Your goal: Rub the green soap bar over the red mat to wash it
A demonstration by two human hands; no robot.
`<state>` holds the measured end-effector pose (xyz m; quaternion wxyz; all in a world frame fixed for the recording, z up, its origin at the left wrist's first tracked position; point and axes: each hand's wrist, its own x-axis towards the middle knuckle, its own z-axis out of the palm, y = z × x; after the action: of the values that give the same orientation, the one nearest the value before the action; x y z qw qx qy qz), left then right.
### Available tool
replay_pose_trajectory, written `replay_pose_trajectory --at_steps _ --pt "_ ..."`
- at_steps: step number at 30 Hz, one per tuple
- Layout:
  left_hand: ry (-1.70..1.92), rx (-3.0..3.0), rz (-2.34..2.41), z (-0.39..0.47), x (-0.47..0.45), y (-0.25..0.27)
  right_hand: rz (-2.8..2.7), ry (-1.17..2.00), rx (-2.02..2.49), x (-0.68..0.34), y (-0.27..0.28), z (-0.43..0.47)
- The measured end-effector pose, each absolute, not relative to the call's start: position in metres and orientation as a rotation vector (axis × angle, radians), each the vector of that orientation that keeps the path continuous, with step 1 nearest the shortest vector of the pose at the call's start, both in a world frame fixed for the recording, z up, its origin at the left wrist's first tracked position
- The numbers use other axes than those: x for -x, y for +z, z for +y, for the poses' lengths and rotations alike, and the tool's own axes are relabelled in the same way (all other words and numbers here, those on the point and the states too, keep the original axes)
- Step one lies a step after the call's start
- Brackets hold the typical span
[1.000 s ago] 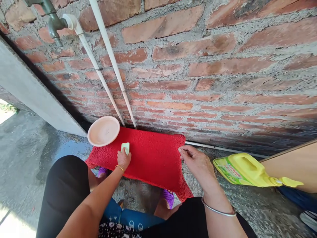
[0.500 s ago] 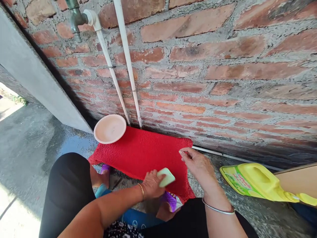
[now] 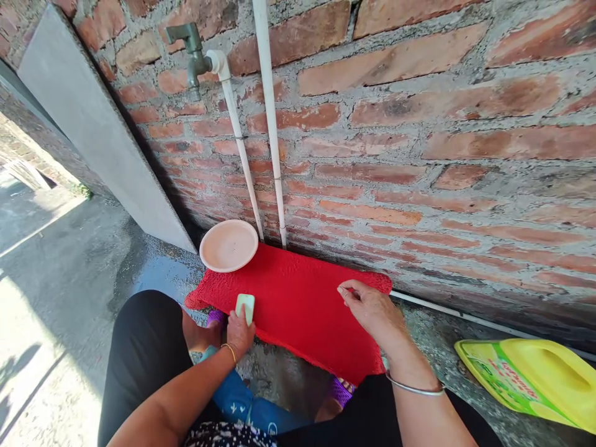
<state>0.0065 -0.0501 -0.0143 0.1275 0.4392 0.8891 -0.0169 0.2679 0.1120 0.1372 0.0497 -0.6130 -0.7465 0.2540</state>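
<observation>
Your red cloth (image 3: 321,310) looks nubbly at the edges, smoother mid-span. Your pale green bar (image 3: 246,303) reads smooth. You've got a smooth plastic basin (image 3: 228,246), shiny plastic yellow jug (image 3: 544,382), polished metal bangle (image 3: 416,390). Wall (image 3: 391,113) facing you: rough brick, gritty mortar.

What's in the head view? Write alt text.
Left hand holding a pale green bar by the near edge of a red cloth, right hand near its right end; pink basin at far-left corner, yellow jug at right.

Red cloth (image 3: 310,301), seemingly pale green bar (image 3: 246,302)
</observation>
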Motion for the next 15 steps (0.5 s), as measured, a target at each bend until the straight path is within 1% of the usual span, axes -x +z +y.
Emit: replay_pose_trajectory --at_steps 3,5,6,8,11,13,15 --pt "-0.090 -1.545 2.246 -0.053 -0.040 -0.023 -2.314 0.769 1.880 -0.259 0.134 0.114" --pt "-0.127 -1.633 2.141 -0.052 -0.040 -0.022 -2.356 0.751 1.864 -0.254 0.130 0.115" --pt "-0.128 -1.618 2.184 -0.051 -0.032 -0.020 -2.382 0.747 1.843 -0.252 0.128 0.116" --pt "-0.087 -1.460 2.419 -0.049 -0.004 -0.013 -2.437 0.752 1.792 -0.248 0.126 0.117" --pt "-0.050 -1.020 2.769 -0.050 0.043 -0.004 -2.511 0.774 1.766 -0.241 0.127 0.116" --pt "-0.080 -0.808 2.843 -0.054 0.056 -0.003 -2.549 0.764 1.781 -0.236 0.129 0.114" --pt "-0.111 -0.788 2.816 -0.062 0.047 -0.007 -2.576 0.740 1.793 -0.231 0.132 0.112"
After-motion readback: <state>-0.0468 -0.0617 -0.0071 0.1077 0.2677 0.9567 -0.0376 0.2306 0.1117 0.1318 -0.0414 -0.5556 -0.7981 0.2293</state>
